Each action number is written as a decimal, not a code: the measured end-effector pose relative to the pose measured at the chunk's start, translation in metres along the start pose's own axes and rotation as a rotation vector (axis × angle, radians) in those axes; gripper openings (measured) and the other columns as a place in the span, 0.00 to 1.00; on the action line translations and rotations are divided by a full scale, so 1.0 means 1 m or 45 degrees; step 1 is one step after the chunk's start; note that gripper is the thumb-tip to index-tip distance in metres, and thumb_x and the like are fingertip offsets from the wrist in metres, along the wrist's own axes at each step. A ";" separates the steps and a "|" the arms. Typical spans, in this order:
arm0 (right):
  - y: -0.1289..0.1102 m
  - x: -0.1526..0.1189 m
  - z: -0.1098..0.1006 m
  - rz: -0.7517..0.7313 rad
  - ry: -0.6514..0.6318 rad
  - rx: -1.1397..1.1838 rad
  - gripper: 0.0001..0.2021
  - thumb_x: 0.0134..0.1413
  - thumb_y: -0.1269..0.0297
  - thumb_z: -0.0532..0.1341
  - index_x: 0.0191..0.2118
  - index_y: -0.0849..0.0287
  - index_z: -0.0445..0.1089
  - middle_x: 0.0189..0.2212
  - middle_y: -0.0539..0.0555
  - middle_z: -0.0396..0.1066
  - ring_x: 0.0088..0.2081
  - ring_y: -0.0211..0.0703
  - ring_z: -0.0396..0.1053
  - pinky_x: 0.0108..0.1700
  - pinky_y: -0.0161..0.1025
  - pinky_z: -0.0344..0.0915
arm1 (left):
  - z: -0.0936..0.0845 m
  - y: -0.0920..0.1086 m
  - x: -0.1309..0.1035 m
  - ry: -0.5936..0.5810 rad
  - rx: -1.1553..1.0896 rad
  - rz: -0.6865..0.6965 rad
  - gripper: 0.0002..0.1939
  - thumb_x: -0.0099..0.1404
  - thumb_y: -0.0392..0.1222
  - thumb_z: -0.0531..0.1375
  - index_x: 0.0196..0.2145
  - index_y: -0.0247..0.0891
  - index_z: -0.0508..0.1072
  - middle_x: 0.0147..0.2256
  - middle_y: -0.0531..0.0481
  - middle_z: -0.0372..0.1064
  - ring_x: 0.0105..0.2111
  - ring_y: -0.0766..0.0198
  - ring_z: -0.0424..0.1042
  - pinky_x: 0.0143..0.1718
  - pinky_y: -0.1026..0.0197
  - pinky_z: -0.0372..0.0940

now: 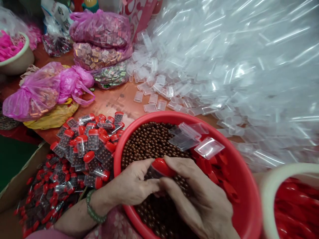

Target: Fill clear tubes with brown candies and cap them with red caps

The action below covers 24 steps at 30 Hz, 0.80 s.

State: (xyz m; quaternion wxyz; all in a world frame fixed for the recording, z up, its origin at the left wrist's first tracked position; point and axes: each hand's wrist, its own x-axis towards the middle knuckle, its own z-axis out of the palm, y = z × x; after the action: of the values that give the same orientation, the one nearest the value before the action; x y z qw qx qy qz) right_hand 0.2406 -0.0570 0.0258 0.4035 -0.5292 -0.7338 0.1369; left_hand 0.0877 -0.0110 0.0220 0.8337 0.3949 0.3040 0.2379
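Note:
Over a red tub (249, 186) of small brown balls (149, 139), my two hands meet around one small clear container with a red cap (162, 166). My left hand (134, 182), below a green bead bracelet (92, 207), has its fingers closed round the container's clear body, which is partly hidden. The thumb and fingers of my right hand (196, 196) press on the red cap. Clear empty sleeves (209, 147) lie on the balls at the tub's far side, and loose red caps (221, 176) lie at its right.
Filled red-capped containers (93, 141) are heaped left of the tub, above a cardboard box (27, 166) holding more. A large pile of clear sleeves (224, 66) covers the back right. Pink bags (102, 30) stand behind; a white tub (267, 199) of red pieces is at right.

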 end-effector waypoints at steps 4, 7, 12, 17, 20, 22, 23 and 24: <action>0.004 0.002 0.004 -0.184 -0.121 -0.341 0.34 0.55 0.48 0.63 0.60 0.64 0.57 0.43 0.65 0.72 0.43 0.59 0.72 0.40 0.53 0.72 | -0.002 -0.002 0.001 0.023 -0.177 -0.149 0.20 0.53 0.52 0.70 0.32 0.34 0.70 0.26 0.54 0.65 0.25 0.70 0.65 0.27 0.67 0.61; 0.005 0.004 0.008 -0.264 -0.108 -0.528 0.30 0.57 0.56 0.59 0.61 0.66 0.56 0.41 0.66 0.71 0.41 0.58 0.71 0.40 0.52 0.70 | -0.002 -0.005 0.002 -0.003 -0.289 -0.179 0.21 0.51 0.52 0.72 0.32 0.33 0.71 0.26 0.53 0.67 0.24 0.71 0.67 0.27 0.68 0.64; 0.006 0.004 0.010 -0.390 -0.091 -0.567 0.29 0.56 0.57 0.58 0.60 0.68 0.56 0.38 0.63 0.70 0.38 0.55 0.70 0.39 0.50 0.69 | -0.001 -0.006 0.001 -0.060 -0.327 -0.186 0.21 0.49 0.51 0.73 0.31 0.33 0.72 0.25 0.54 0.68 0.23 0.72 0.67 0.27 0.70 0.65; 0.006 0.002 0.009 -0.464 -0.026 -0.572 0.26 0.55 0.61 0.61 0.56 0.72 0.60 0.37 0.64 0.70 0.38 0.55 0.69 0.39 0.50 0.68 | -0.002 -0.006 0.000 -0.085 -0.314 -0.170 0.28 0.47 0.61 0.71 0.30 0.33 0.71 0.23 0.54 0.68 0.21 0.73 0.67 0.25 0.72 0.65; 0.002 0.001 0.011 -0.473 -0.011 -0.571 0.25 0.52 0.64 0.63 0.53 0.73 0.62 0.36 0.65 0.71 0.38 0.54 0.68 0.40 0.50 0.67 | -0.003 -0.010 -0.001 -0.050 -0.243 -0.188 0.35 0.55 0.74 0.58 0.28 0.32 0.73 0.20 0.52 0.67 0.18 0.71 0.66 0.21 0.70 0.63; -0.004 -0.001 0.015 -0.464 -0.005 -0.579 0.24 0.52 0.64 0.62 0.52 0.74 0.63 0.36 0.65 0.72 0.39 0.55 0.68 0.41 0.51 0.67 | -0.003 -0.014 -0.003 0.108 -0.082 -0.141 0.37 0.61 0.73 0.50 0.28 0.32 0.75 0.20 0.50 0.67 0.19 0.68 0.67 0.21 0.67 0.65; -0.009 -0.002 0.017 -0.452 -0.006 -0.586 0.24 0.53 0.64 0.62 0.52 0.75 0.63 0.36 0.66 0.72 0.40 0.55 0.68 0.42 0.52 0.67 | -0.003 -0.014 -0.005 0.219 0.040 -0.079 0.35 0.64 0.70 0.49 0.30 0.33 0.76 0.21 0.49 0.69 0.22 0.65 0.70 0.24 0.65 0.67; -0.013 -0.002 0.018 -0.438 -0.007 -0.596 0.23 0.54 0.64 0.61 0.52 0.76 0.63 0.37 0.67 0.73 0.41 0.56 0.69 0.43 0.52 0.67 | -0.002 -0.014 -0.008 0.327 0.163 -0.004 0.32 0.66 0.67 0.50 0.32 0.35 0.77 0.24 0.48 0.71 0.26 0.63 0.72 0.28 0.63 0.68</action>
State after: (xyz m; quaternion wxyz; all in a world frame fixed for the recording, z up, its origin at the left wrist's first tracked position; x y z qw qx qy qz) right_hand 0.2185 -0.0604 0.0215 0.2857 -0.4755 -0.8254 -0.1052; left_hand 0.0830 -0.0227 0.0119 0.7615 0.4129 0.4234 0.2651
